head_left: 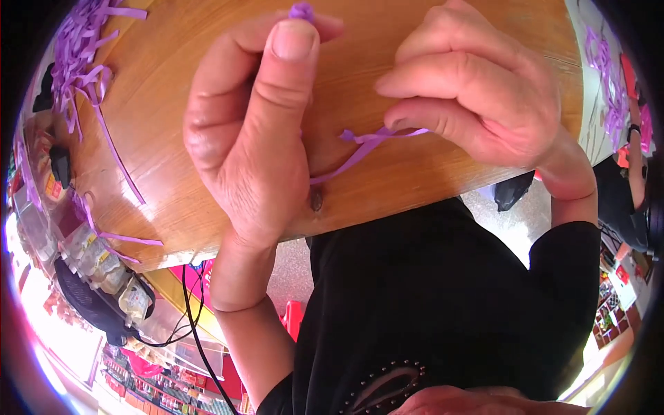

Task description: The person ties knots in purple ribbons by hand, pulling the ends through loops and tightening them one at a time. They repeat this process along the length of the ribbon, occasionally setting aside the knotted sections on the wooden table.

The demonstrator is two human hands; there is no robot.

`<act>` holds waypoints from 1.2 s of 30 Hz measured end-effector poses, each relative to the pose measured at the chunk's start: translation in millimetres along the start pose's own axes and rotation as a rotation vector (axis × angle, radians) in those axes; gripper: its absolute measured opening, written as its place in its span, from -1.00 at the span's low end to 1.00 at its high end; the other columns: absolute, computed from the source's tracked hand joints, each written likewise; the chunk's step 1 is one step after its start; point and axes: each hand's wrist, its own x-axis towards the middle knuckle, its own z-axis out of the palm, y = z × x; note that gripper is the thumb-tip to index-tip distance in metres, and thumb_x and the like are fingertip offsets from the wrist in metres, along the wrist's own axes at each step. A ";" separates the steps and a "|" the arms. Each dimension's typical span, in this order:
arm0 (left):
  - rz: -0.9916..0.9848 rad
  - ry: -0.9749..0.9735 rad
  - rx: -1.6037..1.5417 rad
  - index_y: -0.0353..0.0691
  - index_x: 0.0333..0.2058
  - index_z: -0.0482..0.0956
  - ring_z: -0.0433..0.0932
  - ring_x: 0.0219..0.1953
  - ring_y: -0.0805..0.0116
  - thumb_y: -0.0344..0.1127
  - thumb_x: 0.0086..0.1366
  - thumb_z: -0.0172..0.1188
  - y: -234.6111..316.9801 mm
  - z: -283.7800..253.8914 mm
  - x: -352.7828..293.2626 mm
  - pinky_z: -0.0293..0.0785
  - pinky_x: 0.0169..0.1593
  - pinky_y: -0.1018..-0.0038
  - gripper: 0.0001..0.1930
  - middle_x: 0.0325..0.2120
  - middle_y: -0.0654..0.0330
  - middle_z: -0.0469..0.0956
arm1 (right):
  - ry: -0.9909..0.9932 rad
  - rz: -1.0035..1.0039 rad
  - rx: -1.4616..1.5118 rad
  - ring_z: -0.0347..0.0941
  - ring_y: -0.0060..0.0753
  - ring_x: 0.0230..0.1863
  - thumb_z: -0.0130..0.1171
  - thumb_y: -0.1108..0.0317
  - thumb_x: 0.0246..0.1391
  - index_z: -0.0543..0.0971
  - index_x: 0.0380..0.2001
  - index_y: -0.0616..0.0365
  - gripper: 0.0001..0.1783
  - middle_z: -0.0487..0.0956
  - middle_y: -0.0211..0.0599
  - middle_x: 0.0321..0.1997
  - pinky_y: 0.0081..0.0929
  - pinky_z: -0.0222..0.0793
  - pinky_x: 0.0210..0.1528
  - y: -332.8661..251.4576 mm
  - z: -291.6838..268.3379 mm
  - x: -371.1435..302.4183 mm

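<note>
The left hand (252, 131) is pinching a small purple knot (301, 10) between thumb and forefinger above the counter (166, 83), while the right hand (477, 83) is gripping the purple ribbon (363, 146) trailing below, best kept taut and untwisted.

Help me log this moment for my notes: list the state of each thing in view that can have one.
left hand: closed, pinching a purple knot
purple knot: bunched at the fingertips
right hand: curled, holding the strip
purple strip: pulled out between the hands
loose purple strips: piled on the wooden table
</note>
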 end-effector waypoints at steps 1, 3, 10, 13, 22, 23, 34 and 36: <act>0.033 -0.031 -0.073 -0.31 -0.38 0.52 0.20 -0.55 0.70 -0.26 0.28 0.05 -1.0 -0.7 1.2 0.09 -0.47 0.73 -0.79 -0.55 0.37 0.43 | 0.005 -0.024 -0.006 0.46 -0.41 -0.40 0.33 0.43 -0.19 0.57 -0.30 0.22 -0.70 0.51 -0.26 -0.36 -0.59 0.37 -0.40 -0.6 -0.6 0.1; 0.062 0.013 -0.067 -0.29 -0.40 0.52 0.22 -0.54 0.68 -0.27 0.27 0.07 -5.7 5.9 -2.6 0.12 -0.45 0.72 -0.81 -0.54 0.36 0.43 | 0.016 -0.080 -0.020 0.46 -0.42 -0.44 0.32 0.43 -0.17 0.59 -0.34 0.21 -0.76 0.51 -0.28 -0.40 -0.62 0.35 -0.44 -0.9 -0.4 1.8; 0.041 -0.071 -0.246 -0.27 -0.44 0.50 0.18 -0.61 0.65 -0.28 0.27 0.07 -10.4 -1.4 -2.8 0.10 -0.51 0.68 -0.81 -0.60 0.36 0.36 | 0.124 -0.133 0.066 0.45 -0.42 -0.41 0.32 0.46 -0.16 0.57 -0.37 0.21 -0.79 0.49 -0.30 -0.41 -0.66 0.31 -0.44 2.3 0.9 -0.8; 0.165 -0.038 -0.197 -0.33 -0.40 0.50 0.06 -0.68 0.64 -0.27 0.30 0.01 -2.4 -4.1 -5.5 -0.02 -0.58 0.65 -0.76 -0.67 0.38 0.25 | 0.241 -0.010 0.274 0.43 -0.46 -0.39 0.30 0.54 -0.15 0.54 -0.36 0.24 -0.79 0.49 -0.27 -0.38 -0.65 0.33 -0.38 -10.5 5.2 -3.2; 0.052 0.126 -0.235 -0.31 -0.31 0.53 0.11 -0.66 0.74 -0.39 0.26 0.07 6.2 -3.9 -30.8 0.01 -0.60 0.76 -0.88 -0.48 0.31 0.52 | -0.032 -0.164 -0.373 0.34 -0.29 -0.30 0.29 0.37 -0.26 0.50 -0.43 0.16 -0.75 0.42 -0.35 -0.36 -0.38 0.16 -0.28 0.5 54.8 -26.1; 0.063 0.124 -0.233 -0.31 -0.31 0.53 0.11 -0.66 0.74 -0.39 0.26 0.07 4.8 -3.5 -33.6 0.01 -0.60 0.76 -0.88 -0.48 0.31 0.52 | -0.063 -0.178 -0.438 0.34 -0.28 -0.30 0.26 0.39 -0.24 0.50 -0.44 0.15 -0.78 0.42 -0.35 -0.36 -0.38 0.15 -0.29 -0.2 54.1 -26.4; 0.364 -0.105 -0.199 -0.30 -0.27 0.56 0.43 -0.15 0.37 -0.45 0.21 0.07 -12.1 7.6 -48.9 0.33 -0.03 0.47 -0.85 -0.06 -0.06 0.42 | 0.270 0.182 0.639 0.41 -0.63 -0.38 0.11 0.44 0.07 0.52 -0.38 0.22 -0.92 0.50 -0.44 -0.42 -0.69 0.30 -0.32 -23.8 36.7 -20.1; 0.328 -0.140 -0.340 -0.35 -0.30 0.58 0.44 -0.05 0.31 -0.51 0.17 0.11 -7.3 10.8 -48.8 0.34 0.05 0.42 -0.87 -0.06 -0.03 0.42 | 0.109 0.385 0.949 0.35 -0.70 -0.40 0.06 0.35 0.12 0.51 -0.35 0.22 -0.85 0.48 -0.45 -0.42 -0.75 0.23 -0.39 -26.3 32.6 -22.3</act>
